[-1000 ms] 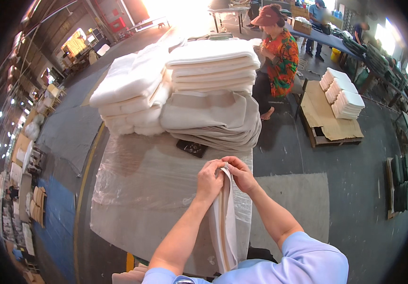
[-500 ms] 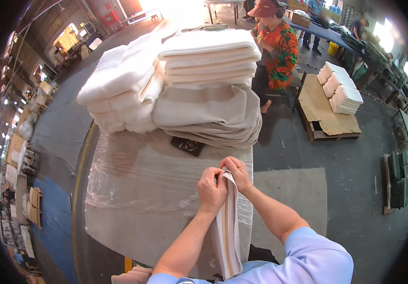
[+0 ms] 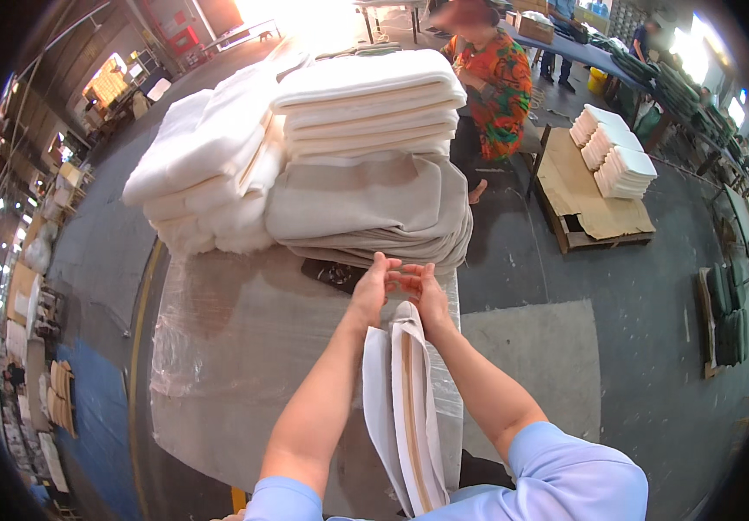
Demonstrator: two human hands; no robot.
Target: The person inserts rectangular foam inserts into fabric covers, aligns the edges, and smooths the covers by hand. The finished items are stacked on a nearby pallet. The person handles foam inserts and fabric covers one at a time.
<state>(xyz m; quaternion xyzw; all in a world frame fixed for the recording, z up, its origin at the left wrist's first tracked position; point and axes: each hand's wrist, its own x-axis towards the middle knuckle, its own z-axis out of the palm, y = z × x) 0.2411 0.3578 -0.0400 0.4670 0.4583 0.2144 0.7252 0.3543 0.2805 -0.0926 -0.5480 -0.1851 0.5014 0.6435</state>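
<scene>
A folded white towel [image 3: 405, 408] with a beige stripe down its length is held up by its top edge above the near side of a table [image 3: 244, 347] wrapped in clear plastic film. The towel hangs straight down between the two forearms, its lower end falling out of sight at the bottom of the picture. The left hand [image 3: 373, 288] is closed on the top of the cloth with the fingers stretched forward, and the right hand [image 3: 427, 291] grips the same edge just beside it, so that the fingertips of both nearly meet (whether they truly touch cannot be told). Both arms come up from the lower edge in light blue short sleeves.

Just beyond the hands a small dark object [image 3: 333, 274] is seen lying flat on the film, partly hidden by the left hand. Behind it a stack of beige folded cloths [image 3: 366, 208] is piled, with a stack of white towels [image 3: 366, 100] set on top. To the left of these a leaning heap of thicker white towels [image 3: 205, 169] is placed. Past the table a person in an orange patterned shirt [image 3: 496, 87] is seated, and to the right a wooden pallet [image 3: 587, 195] carries rows of white folded cloths [image 3: 613, 152].
</scene>
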